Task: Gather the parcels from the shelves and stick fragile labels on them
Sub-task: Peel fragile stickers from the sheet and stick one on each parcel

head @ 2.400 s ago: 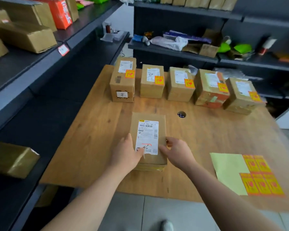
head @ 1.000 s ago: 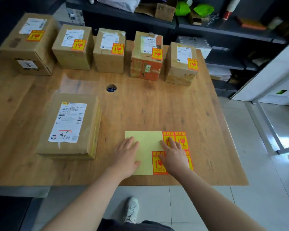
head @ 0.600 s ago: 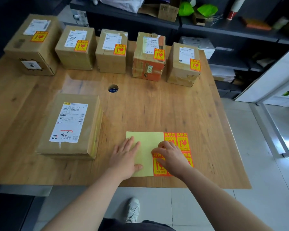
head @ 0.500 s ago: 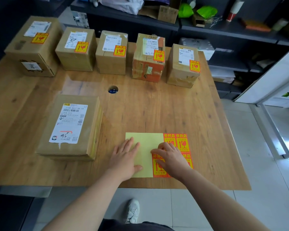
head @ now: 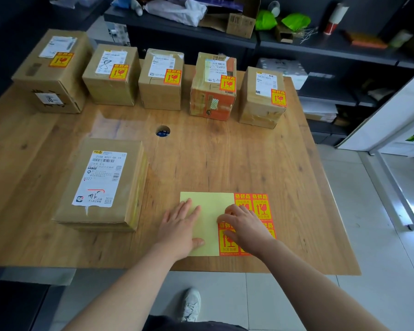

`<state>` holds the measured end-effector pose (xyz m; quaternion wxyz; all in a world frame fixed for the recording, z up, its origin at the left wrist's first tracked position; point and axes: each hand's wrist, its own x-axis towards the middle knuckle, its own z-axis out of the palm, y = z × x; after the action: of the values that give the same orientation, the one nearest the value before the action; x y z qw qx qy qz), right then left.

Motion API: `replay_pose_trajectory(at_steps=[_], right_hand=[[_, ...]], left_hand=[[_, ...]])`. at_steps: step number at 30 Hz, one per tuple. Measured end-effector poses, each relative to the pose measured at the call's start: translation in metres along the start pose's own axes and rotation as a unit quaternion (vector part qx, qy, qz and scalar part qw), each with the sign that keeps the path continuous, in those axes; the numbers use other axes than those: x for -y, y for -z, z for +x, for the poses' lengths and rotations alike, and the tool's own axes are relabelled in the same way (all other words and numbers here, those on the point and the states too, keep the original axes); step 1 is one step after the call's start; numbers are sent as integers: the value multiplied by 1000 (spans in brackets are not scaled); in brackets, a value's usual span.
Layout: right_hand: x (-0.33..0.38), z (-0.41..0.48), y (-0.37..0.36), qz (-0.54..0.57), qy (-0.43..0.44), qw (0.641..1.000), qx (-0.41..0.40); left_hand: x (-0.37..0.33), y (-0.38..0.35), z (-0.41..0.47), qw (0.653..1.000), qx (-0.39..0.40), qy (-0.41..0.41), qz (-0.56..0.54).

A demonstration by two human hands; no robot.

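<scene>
Label sheet [head: 208, 211], left hand [head: 181, 228] flat on it, right hand [head: 246, 228] curled

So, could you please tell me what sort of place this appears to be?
Probably a parcel sorting or storage room: cardboard parcels with shipping labels stand in a row on a wooden table, a sheet of fragile stickers lies in front, and dark shelves stand behind.

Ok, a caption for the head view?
Left hand flat on the label sheet, right hand picking at the fragile labels.
</scene>
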<state>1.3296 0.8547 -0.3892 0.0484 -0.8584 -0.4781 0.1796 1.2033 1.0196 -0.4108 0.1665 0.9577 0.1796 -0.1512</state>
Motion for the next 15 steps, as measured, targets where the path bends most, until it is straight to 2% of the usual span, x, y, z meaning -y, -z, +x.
replay_pose_trajectory(at_steps=[7,11,15], right_hand=[[-2,-2,0,37,-28,999,3],[-2,-1,0,17,-9,1000,17],[-5,0,1,71,-43,997,5]], left_hand=[[-1,0,-1,1000,0,0,-5],[0,1,-2,1000,3,-2,-6],[-2,2,-2,1000,3,1,-8]])
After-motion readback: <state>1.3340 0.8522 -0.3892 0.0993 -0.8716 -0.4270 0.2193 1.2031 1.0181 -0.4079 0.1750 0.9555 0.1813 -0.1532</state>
